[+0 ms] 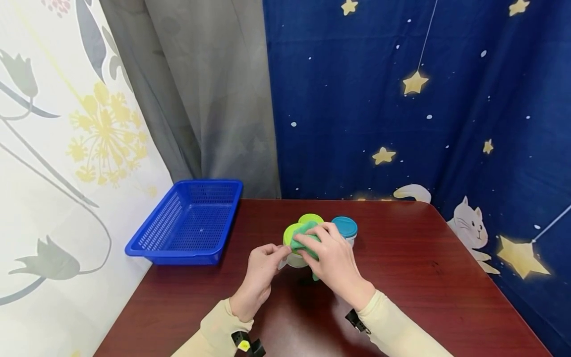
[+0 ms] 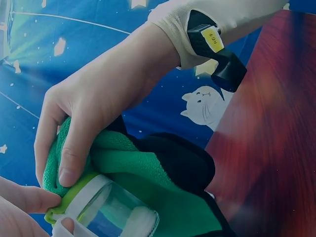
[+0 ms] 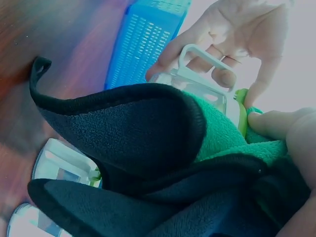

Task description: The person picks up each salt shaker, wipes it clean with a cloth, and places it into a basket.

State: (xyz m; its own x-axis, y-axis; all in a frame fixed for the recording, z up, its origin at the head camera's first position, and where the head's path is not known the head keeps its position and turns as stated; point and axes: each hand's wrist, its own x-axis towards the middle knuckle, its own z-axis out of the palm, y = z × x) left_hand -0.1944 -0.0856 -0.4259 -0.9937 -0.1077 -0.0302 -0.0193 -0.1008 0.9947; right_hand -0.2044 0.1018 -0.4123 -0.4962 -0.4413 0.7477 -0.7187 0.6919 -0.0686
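My left hand (image 1: pixel 263 267) grips a clear jar (image 2: pixel 123 210) by its pale side handle (image 3: pixel 207 59) and lime-green lid (image 1: pixel 292 233), the thumb at the lid's edge. With my right hand (image 1: pixel 334 258) I hold a bunched green cloth (image 1: pixel 308 237) against that lid, thumb and fingers folded round it. The cloth's loose part, dark with a black border (image 3: pixel 133 128), hangs down beside the jar in the right wrist view and hides part of it. The held jar lies tilted in the left wrist view, with something whitish showing through its wall.
Just behind the hands stand another container with a lime-green lid (image 1: pixel 311 218) and one with a blue lid (image 1: pixel 344 226). A blue perforated basket (image 1: pixel 178 255) sits at the table's back left. Curtains (image 1: pixel 339 109) hang behind the dark red table (image 1: pixel 424 267).
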